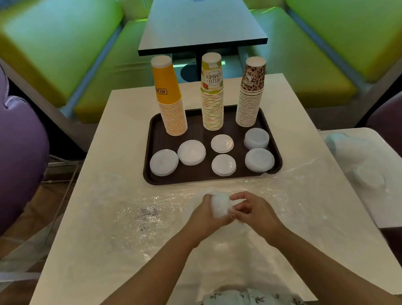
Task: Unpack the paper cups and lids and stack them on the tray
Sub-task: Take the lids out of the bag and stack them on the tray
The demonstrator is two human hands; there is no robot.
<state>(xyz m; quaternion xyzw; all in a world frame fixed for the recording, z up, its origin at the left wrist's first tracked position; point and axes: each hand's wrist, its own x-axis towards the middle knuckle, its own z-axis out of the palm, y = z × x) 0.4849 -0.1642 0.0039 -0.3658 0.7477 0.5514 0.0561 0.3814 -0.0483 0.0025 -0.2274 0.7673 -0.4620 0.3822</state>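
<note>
A dark brown tray (148, 145) stands on the white table. At its back stand three upside-down cup stacks: yellow (171, 100), fruit-print "Hello Summer" (212, 98) and leopard-print (250, 96). In front of them lie several small piles of white lids (191, 152). Near the table's front, my left hand (204, 216) and my right hand (249, 210) together grip a short stack of white lids (220, 206) wrapped in clear plastic, held just above the table.
Crumpled clear plastic wrap (152, 215) spreads over the table's near half. A side table at right holds more wrapped lids (369, 178). A purple chair (11, 143) stands left, green benches and a dark table (200, 19) beyond.
</note>
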